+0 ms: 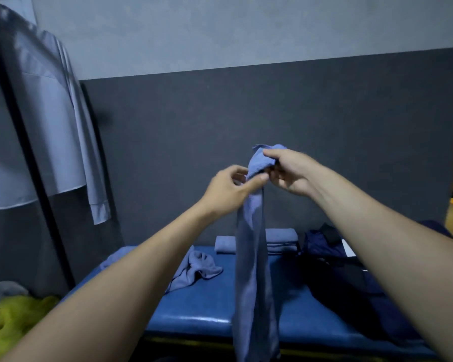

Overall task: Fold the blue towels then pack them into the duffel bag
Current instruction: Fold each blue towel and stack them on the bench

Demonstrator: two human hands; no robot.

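A blue towel (253, 270) hangs in a long bunched strip in front of me, above the blue padded bench (207, 304). My right hand (288, 171) grips its top end at chest height. My left hand (230, 189) pinches the same towel just below, thumb and fingers on the cloth. A crumpled blue towel (196, 270) lies on the bench to the left. Folded blue towels (280, 240) are stacked at the back by the wall. The dark navy duffel bag (335, 273) lies on the bench's right side, partly behind my right arm.
Pale shirts (53, 142) hang on a dark rack at the left. A yellow-green cloth (13, 320) and a grey one lie low at the left. A dark grey wall (246, 113) backs the bench.
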